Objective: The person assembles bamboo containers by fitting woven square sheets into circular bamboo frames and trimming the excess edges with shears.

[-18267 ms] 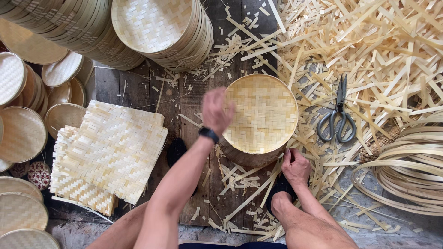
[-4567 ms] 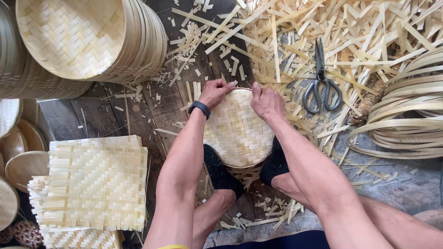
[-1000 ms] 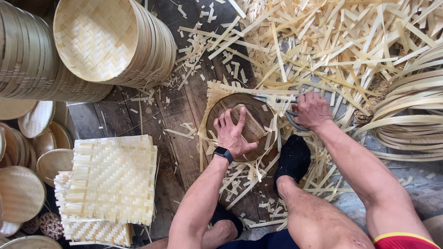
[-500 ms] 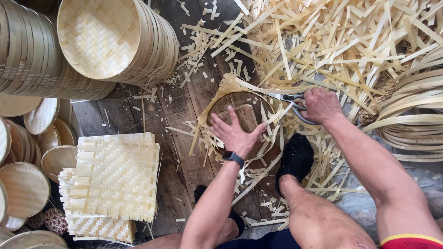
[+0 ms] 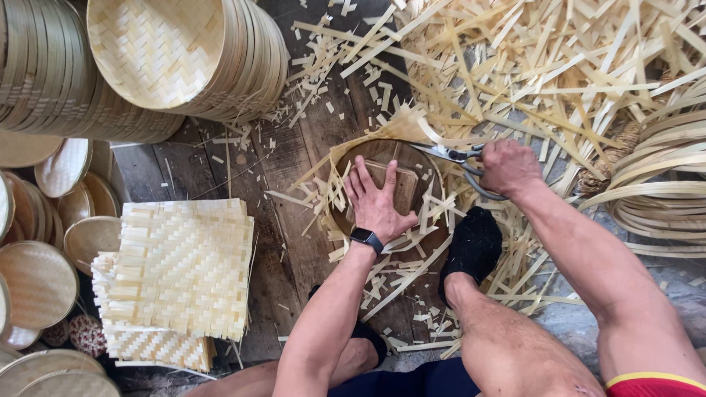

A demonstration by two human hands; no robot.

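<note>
Two hands on a round wooden mould (image 5: 401,158), trimming the woven bamboo mat over it.
Left hand (image 5: 376,200) flat, fingers spread, pressing the wooden block (image 5: 403,185) inside the ring; right hand (image 5: 507,166) fisted around scissors (image 5: 454,156) at the rim. Mat edge frayed, pale strips sticking out, on floor planks (image 5: 290,176) between the feet.

left hand (image 5: 376,200) pressed flat with fingers spread, right hand (image 5: 507,166) curled in a closed grip, both arms extended.
</note>
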